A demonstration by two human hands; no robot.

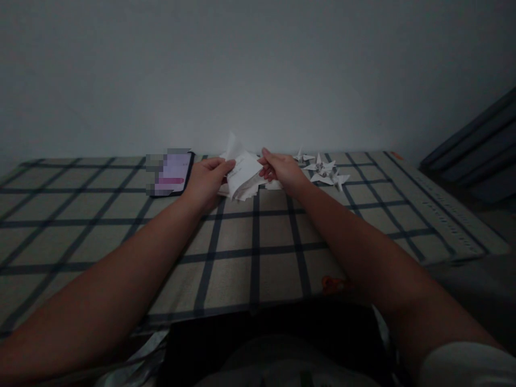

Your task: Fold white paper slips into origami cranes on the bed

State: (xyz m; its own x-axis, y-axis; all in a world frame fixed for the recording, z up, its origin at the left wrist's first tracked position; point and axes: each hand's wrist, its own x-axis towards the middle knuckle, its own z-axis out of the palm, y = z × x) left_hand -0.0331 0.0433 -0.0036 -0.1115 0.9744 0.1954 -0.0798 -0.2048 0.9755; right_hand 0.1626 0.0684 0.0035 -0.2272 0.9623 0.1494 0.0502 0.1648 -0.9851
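Note:
Between my two hands is a small stack of white paper sheets (245, 176), with faint print on the upper one and a loose corner sticking up at the back. My left hand (207, 180) pinches the stack's left side between thumb and fingers. On the right, my right hand (282, 171) is closed at the sheets' right edge, thumb uppermost and fingers curled. More white paper lies beneath, partly hidden by my hands. Just beyond my right hand lie several folded white paper cranes (323, 171) in a loose pile.
A phone (172, 174) with a lit screen, partly blurred out, lies left of my left hand. The checked cloth (242, 263) covers the table up to the grey wall (258, 75). A dark curtain-like fabric (479, 150) hangs at the right.

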